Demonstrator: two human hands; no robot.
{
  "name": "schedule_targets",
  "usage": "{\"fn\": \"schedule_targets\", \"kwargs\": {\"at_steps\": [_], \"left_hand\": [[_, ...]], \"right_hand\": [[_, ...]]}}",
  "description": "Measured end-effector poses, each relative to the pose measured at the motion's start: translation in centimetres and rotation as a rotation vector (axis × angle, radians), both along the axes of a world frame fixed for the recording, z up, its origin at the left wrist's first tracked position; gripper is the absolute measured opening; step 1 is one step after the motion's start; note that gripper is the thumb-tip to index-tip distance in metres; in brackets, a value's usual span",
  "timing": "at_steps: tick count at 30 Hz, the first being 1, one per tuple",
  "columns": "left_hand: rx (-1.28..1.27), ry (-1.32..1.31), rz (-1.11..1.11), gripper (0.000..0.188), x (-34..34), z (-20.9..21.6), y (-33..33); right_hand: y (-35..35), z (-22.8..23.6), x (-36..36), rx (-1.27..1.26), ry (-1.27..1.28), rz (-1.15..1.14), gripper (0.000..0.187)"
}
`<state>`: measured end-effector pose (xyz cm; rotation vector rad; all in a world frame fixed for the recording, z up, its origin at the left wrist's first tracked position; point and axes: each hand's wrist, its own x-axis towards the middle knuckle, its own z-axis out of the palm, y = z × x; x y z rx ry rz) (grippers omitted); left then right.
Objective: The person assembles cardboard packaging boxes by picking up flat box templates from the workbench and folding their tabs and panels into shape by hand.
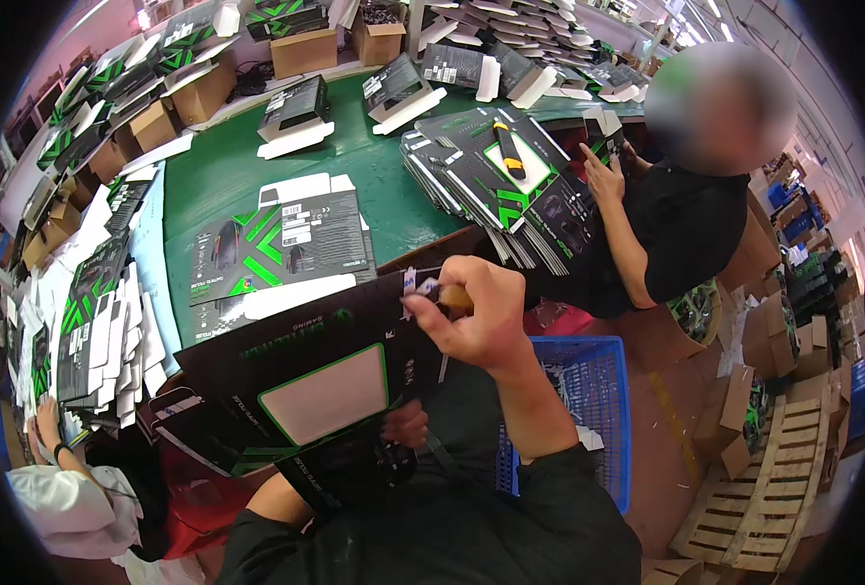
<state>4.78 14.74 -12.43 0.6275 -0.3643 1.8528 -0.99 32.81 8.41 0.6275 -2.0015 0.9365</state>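
Observation:
A flat black-and-green printed carton (pixel 257 370) with a pale window panel is tilted in front of me. The fingers of my left hand (pixel 406 425) show at its lower right part, curled against it; the left forearm passes behind the carton. At its upper right corner, my right hand (pixel 486 312) is closed around a small yellow-brown thing (pixel 457 300), whose kind I cannot make out. White-and-blue strips (pixel 419 284) lie by the thumb, at the carton's edge. Beyond, flattened cartons (pixel 291 239) lie on the green table (pixel 228 190).
A yellow-and-black utility knife (pixel 510 151) rests on a carton stack (pixel 540 210). At the right, a co-worker (pixel 681 224) handles a carton; another person's sleeve (pixel 77 507) shows at lower left. A blue basket (pixel 618 419) and a wooden pallet (pixel 764 478) stand to my right.

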Motion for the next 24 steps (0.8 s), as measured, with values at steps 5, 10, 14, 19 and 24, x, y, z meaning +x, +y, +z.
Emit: {"fn": "schedule_targets", "kwargs": {"at_steps": [5, 10, 14, 19, 24], "left_hand": [[0.022, -0.065, -0.033, 0.02, 0.7, 0.6, -2.1], [0.128, -0.106, -0.04, 0.021, 0.1, 1.9, 1.9], [0.124, -0.138, 0.03, 0.026, -0.1, 3.0, 0.8], [-0.117, -0.222, 0.082, 0.029, 1.0, 5.2, -0.5], [0.189, -0.099, 0.014, 0.028, 0.7, 1.4, 1.1]], "right_hand": [[-0.6, 0.2, 0.2, 0.407, 0.386, -0.128, 0.034], [-0.6, -1.0, 1.9, 0.292, 0.362, 0.003, 0.032], [-0.2, -2.7, 1.5, 0.008, 0.053, -0.078, 0.022], [-1.0, -3.0, 1.0, -0.027, -0.097, -0.118, 0.019], [-1.4, -3.8, 0.8, -0.02, -0.145, -0.134, 0.018]]}}
